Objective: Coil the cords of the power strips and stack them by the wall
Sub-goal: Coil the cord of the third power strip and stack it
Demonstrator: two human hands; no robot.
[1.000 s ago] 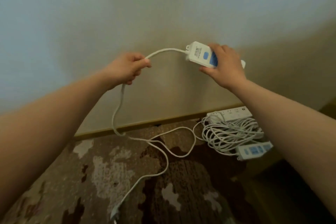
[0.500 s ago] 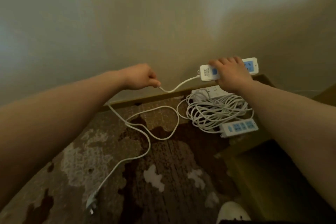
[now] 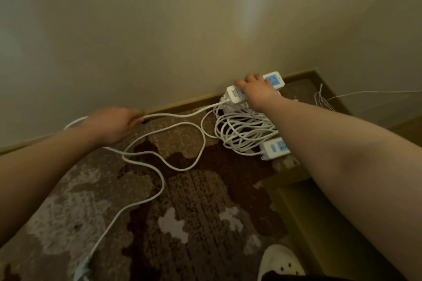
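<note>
Lowered onto pile, power strip [image 3: 236, 95] under right hand [image 3: 257, 92].

Single head view, wide-angle, looks forward and down from above onto the carpet [image 3: 194, 201] where it meets the wall [image 3: 159, 29]; both forearms reach in from the bottom corners.

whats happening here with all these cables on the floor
A person is tidying power strips by the wall. The right hand grips a white power strip over a pile of coiled cords where another strip already lies. The left hand holds that strip's cord, which is not yet coiled: it trails in loose loops across the carpet to its plug near the bottom edge.
</note>
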